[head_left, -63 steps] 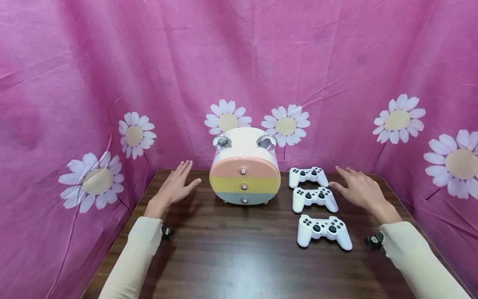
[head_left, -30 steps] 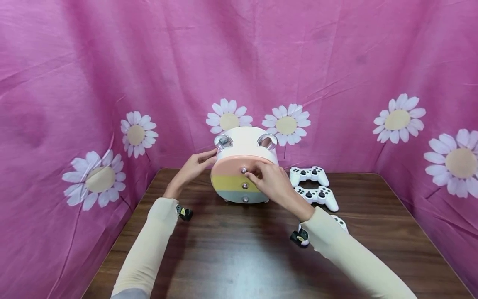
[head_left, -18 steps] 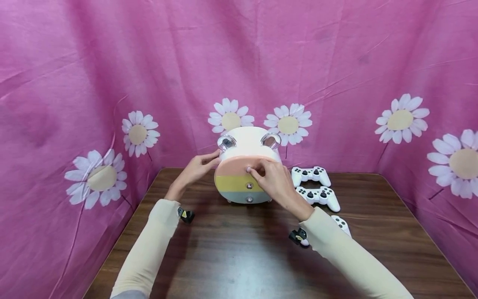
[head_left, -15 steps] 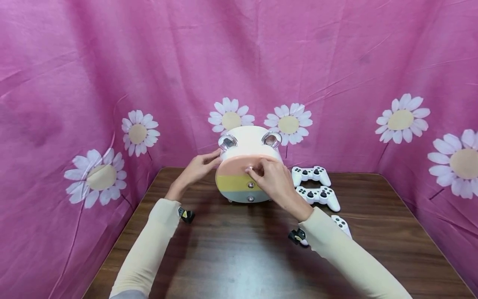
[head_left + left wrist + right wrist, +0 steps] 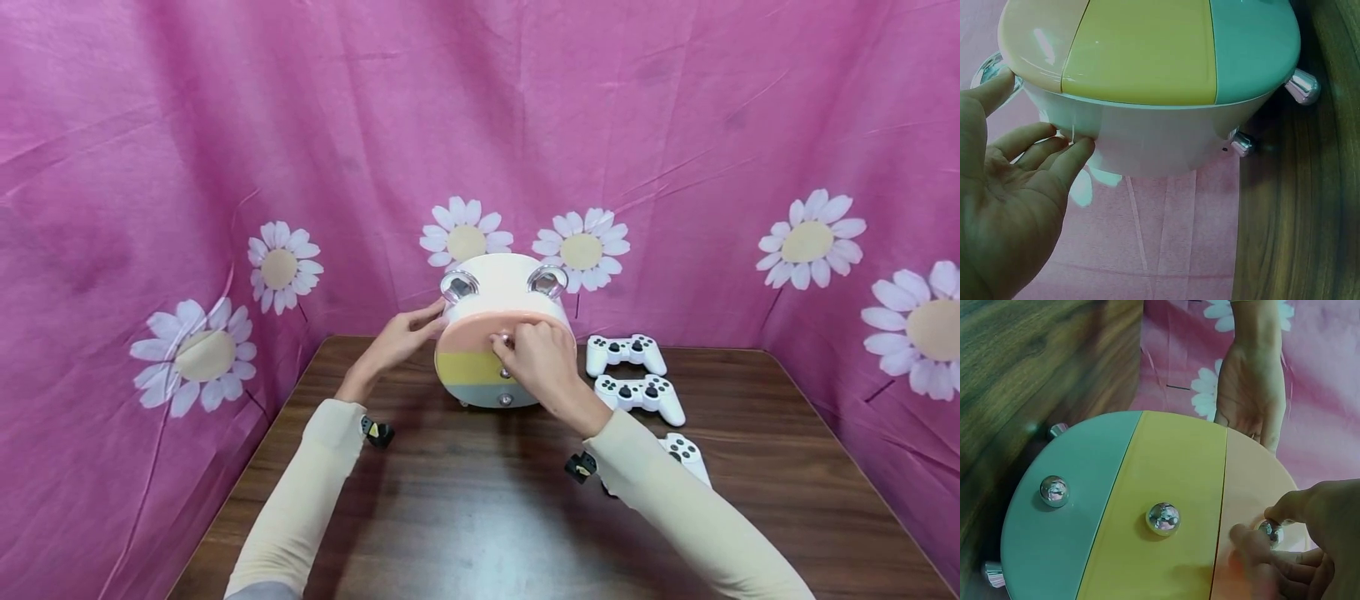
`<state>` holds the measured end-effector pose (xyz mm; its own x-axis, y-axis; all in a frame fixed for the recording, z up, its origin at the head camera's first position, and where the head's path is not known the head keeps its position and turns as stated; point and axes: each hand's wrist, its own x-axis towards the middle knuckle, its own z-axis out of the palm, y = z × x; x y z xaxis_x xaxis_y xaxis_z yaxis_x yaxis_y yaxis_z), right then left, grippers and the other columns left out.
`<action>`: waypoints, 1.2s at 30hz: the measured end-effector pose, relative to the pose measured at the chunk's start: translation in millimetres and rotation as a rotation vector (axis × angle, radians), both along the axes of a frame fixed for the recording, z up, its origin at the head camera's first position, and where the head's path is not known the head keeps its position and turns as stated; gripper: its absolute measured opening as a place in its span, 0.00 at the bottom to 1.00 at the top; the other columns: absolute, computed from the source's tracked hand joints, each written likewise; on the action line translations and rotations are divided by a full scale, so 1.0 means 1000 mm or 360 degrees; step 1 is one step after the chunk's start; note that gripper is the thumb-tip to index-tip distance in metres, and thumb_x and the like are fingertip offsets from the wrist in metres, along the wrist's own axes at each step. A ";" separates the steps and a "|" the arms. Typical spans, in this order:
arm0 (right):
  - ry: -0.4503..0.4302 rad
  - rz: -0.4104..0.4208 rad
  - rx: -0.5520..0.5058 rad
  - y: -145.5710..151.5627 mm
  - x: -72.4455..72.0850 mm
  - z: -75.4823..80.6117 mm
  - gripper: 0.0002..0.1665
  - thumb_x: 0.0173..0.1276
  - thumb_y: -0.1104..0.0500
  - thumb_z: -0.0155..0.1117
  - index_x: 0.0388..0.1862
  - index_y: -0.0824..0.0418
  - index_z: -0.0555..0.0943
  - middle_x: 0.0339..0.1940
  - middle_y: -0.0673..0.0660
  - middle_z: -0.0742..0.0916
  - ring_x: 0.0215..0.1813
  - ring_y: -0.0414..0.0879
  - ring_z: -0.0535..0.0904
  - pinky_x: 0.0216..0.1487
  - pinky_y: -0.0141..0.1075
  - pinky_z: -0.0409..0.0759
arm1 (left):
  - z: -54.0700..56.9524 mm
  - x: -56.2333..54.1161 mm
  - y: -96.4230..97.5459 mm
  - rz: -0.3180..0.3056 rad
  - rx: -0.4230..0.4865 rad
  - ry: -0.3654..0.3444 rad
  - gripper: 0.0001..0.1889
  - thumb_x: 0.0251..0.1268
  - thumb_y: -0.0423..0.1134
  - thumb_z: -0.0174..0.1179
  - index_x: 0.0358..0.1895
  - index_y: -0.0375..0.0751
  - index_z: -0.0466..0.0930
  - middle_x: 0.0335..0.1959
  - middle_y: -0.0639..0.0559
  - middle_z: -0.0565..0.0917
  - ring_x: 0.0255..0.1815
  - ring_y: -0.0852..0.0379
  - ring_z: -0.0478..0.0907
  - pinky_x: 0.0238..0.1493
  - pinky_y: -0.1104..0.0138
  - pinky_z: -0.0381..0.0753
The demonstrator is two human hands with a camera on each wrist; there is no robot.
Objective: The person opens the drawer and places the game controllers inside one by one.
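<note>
A small round-fronted chest of drawers (image 5: 501, 279) stands at the back of the table, with a white body and two silver ear-like rings on top. Its face has a peach drawer (image 5: 467, 335), a yellow drawer (image 5: 463, 367) and a teal drawer (image 5: 471, 393), each with a silver knob. My right hand (image 5: 546, 358) pinches the peach drawer's knob (image 5: 1270, 532) between thumb and fingers; the drawer fronts look flush. My left hand (image 5: 397, 340) rests relaxed fingers on the chest's left side, its thumb by the left silver ring (image 5: 991, 70).
Three white game controllers lie in a column to the right: a far one (image 5: 626, 354), a middle one (image 5: 645, 396) and a near one (image 5: 688, 454) partly behind my right sleeve. A pink flowered curtain (image 5: 360, 167) encloses the dark wooden table (image 5: 450, 500).
Both hands have come in from the table's sides to the chest. My right hand has taken the peach drawer's knob and my left hand now touches the chest's side.
</note>
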<state>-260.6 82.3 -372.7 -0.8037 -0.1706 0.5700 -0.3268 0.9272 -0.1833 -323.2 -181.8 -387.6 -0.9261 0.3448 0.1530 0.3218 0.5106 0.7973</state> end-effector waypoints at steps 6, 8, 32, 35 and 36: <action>-0.0003 -0.0019 0.0008 -0.001 0.000 -0.001 0.34 0.73 0.40 0.68 0.09 0.51 0.70 0.09 0.50 0.74 0.17 0.56 0.77 0.18 0.51 0.72 | 0.000 0.000 -0.001 0.0014 0.0055 -0.0052 0.34 0.76 0.66 0.60 0.80 0.61 0.70 0.82 0.63 0.69 0.78 0.48 0.74 0.84 0.46 0.64; 0.0013 -0.0018 0.0020 -0.001 0.000 -0.002 0.34 0.73 0.40 0.67 0.09 0.50 0.70 0.08 0.50 0.74 0.17 0.56 0.77 0.17 0.50 0.71 | -0.001 0.000 -0.001 0.0014 0.0066 -0.0063 0.34 0.76 0.66 0.60 0.80 0.62 0.70 0.82 0.62 0.69 0.73 0.48 0.79 0.84 0.46 0.64; 0.0314 0.0207 -0.0077 0.006 0.044 -0.014 0.30 0.68 0.46 0.73 0.13 0.52 0.69 0.07 0.44 0.65 0.12 0.43 0.68 0.16 0.44 0.66 | -0.001 0.000 -0.003 0.0016 0.0109 -0.0112 0.33 0.76 0.65 0.60 0.80 0.64 0.70 0.82 0.60 0.70 0.82 0.48 0.69 0.83 0.45 0.66; 0.0340 0.0212 -0.0084 0.006 0.053 -0.015 0.31 0.68 0.46 0.74 0.12 0.51 0.68 0.07 0.44 0.66 0.12 0.45 0.70 0.17 0.46 0.70 | -0.002 0.000 -0.003 0.0006 0.0122 -0.0111 0.32 0.77 0.64 0.60 0.80 0.64 0.70 0.82 0.59 0.69 0.80 0.47 0.71 0.82 0.44 0.66; 0.0351 0.0212 -0.0083 0.006 0.056 -0.015 0.31 0.68 0.45 0.74 0.12 0.51 0.68 0.07 0.44 0.66 0.12 0.46 0.71 0.19 0.47 0.72 | -0.002 0.000 -0.002 0.0004 0.0126 -0.0109 0.32 0.77 0.64 0.60 0.80 0.64 0.70 0.82 0.59 0.69 0.80 0.46 0.71 0.82 0.44 0.66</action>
<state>-204.8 88.0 -388.2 -0.6312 -0.2325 0.7400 -0.4830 0.8643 -0.1403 -323.6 -184.2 -389.2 -0.9362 0.3319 0.1158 0.2639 0.4457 0.8554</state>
